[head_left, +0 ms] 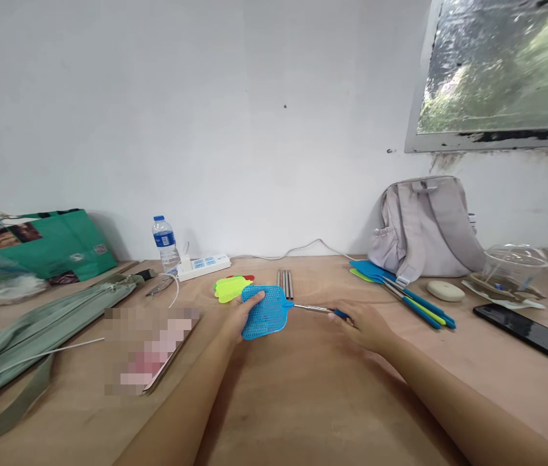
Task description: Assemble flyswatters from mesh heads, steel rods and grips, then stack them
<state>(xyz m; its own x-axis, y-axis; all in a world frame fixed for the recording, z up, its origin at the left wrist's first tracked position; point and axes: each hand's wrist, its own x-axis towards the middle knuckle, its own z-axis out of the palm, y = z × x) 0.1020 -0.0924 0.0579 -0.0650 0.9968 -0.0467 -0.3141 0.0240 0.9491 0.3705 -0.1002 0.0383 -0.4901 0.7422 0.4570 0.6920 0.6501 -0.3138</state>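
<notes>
Tabletop point(332, 414) below, two hands point(364, 325) hold one flyswatter point(267, 317).

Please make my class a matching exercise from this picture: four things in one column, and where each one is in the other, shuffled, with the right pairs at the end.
Things
1. Blue plastic mesh fly swatter
2. Clear plastic bottle with blue cap
3. Pale grey fabric backpack
4. Black rectangular phone

Places
A. Lying flat, cut off by the picture's right edge
B. On the right, by the white wall
C. Held by the left hand and right hand
D. Upright beside the white power strip

Pairs: 1-C, 2-D, 3-B, 4-A
</notes>
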